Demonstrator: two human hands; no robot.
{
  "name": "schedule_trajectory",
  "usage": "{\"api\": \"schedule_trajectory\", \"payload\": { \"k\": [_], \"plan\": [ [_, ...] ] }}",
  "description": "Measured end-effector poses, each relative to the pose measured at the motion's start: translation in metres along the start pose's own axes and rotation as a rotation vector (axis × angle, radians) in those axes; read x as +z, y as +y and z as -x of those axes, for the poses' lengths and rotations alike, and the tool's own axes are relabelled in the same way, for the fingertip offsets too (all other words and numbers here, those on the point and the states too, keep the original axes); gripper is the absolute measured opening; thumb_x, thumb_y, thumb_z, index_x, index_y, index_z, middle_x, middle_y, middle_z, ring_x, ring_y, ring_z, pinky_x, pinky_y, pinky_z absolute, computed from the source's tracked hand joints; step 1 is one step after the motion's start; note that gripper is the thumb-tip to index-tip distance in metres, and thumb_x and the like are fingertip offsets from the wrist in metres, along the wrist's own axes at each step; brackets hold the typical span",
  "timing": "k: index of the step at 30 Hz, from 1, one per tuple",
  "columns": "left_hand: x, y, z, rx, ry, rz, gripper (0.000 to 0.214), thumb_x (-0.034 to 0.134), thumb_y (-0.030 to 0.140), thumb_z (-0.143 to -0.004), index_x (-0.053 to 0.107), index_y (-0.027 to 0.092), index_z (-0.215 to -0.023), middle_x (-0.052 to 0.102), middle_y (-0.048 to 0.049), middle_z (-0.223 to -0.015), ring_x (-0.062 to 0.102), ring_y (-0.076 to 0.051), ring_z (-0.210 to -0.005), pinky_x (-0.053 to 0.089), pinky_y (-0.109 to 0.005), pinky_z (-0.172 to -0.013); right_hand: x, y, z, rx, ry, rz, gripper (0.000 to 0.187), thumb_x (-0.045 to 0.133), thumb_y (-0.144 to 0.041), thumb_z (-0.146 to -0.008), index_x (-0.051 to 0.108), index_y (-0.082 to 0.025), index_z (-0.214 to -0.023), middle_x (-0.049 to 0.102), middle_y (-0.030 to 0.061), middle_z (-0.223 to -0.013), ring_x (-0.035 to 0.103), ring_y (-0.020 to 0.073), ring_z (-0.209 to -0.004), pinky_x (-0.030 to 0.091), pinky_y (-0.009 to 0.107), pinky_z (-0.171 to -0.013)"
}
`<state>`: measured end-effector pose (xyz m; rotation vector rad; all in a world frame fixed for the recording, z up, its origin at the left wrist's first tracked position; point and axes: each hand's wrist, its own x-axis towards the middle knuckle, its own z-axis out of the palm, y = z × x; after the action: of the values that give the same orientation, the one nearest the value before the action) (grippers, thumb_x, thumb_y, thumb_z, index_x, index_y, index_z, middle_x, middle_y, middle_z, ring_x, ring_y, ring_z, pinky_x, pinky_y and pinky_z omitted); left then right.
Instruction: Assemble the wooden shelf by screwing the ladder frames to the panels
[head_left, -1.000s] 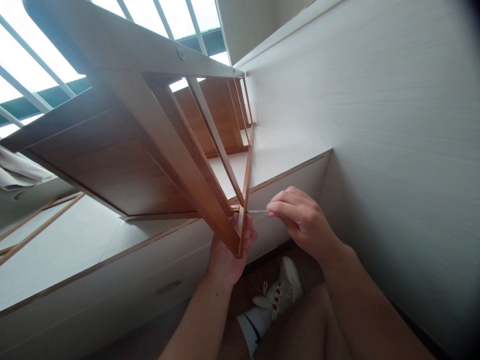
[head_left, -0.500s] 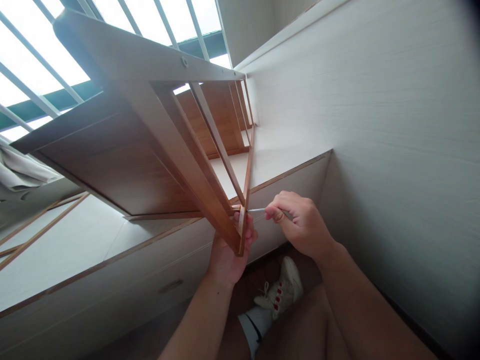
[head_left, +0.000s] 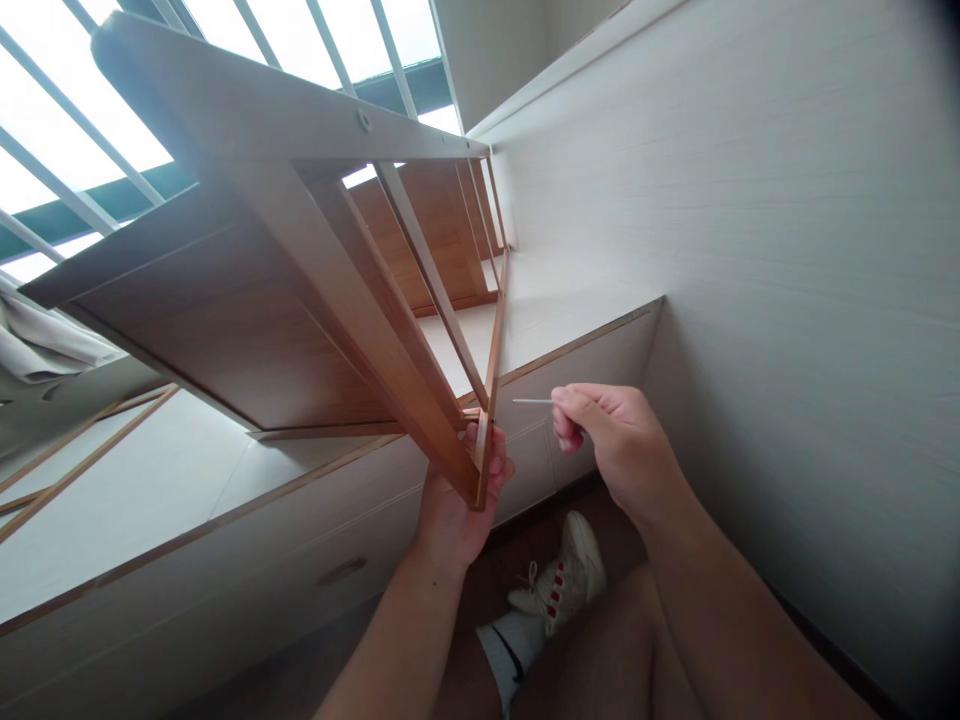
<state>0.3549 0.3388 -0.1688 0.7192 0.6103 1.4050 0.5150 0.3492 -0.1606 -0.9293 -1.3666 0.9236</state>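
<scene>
Pinching a thin metal tool (head_left: 532, 401) between thumb and curled fingers, your right hand (head_left: 619, 445) holds it level, its free tip pointing left toward the wooden frame (head_left: 315, 300) and stopping just short of it, with a clear gap between tip and wood. How much of the tool lies inside the fist cannot be told; only the slim shaft shows.

Your left hand (head_left: 457, 510) is closed around the near lower corner of that frame, where the brown side rails meet in a point, fingertips curling over the edge on the right side and the palm underneath. The frame is tilted, its near corner low at your hand and its pale top rail (head_left: 300, 105) rising far and left, with a small round fastener (head_left: 364, 121) set in that rail. Thin slats run from the top rail down to the corner you grip, and a broad brown panel fills the left part.

Behind and under the frame lies a pale platform (head_left: 150, 490) with brown edging, stretching left and far. To the right stands a tall pale wall panel (head_left: 750, 250). Far and left, bright window bars (head_left: 60, 150) show above the frame. Near, below your hands, your foot in a white shoe (head_left: 559, 580) with red marks and a white sock rests on the dark floor.
</scene>
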Motion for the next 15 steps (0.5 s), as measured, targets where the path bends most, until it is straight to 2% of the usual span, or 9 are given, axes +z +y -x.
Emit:
{"api": "schedule_trajectory", "payload": {
  "k": [7, 15],
  "plan": [
    [0.001, 0.000, 0.000, 0.008, -0.013, -0.008, 0.009, 0.071, 0.027, -0.076, 0.067, 0.021, -0.082, 0.063, -0.0015, -0.076, 0.045, -0.007, -0.056, 0.033, -0.021, -0.051, -0.010, 0.006, -0.003, -0.362, -0.142, 0.323, 0.026, 0.049, -0.032, -0.094, 0.052, -0.018, -0.072, 0.053, 0.0003, -0.072, 0.047, 0.0127, -0.072, 0.036, 0.027, -0.070],
    [-0.001, -0.001, -0.001, 0.004, -0.016, -0.003, 0.010, 0.070, 0.029, -0.077, 0.066, 0.021, -0.081, 0.064, -0.0016, -0.077, 0.045, -0.007, -0.056, 0.034, -0.021, -0.051, -0.010, 0.012, -0.004, -0.486, -0.170, 0.444, 0.019, 0.050, -0.027, -0.094, 0.053, -0.020, -0.077, 0.055, 0.0016, -0.076, 0.047, 0.0148, -0.078, 0.036, 0.028, -0.073]
  ]
}}
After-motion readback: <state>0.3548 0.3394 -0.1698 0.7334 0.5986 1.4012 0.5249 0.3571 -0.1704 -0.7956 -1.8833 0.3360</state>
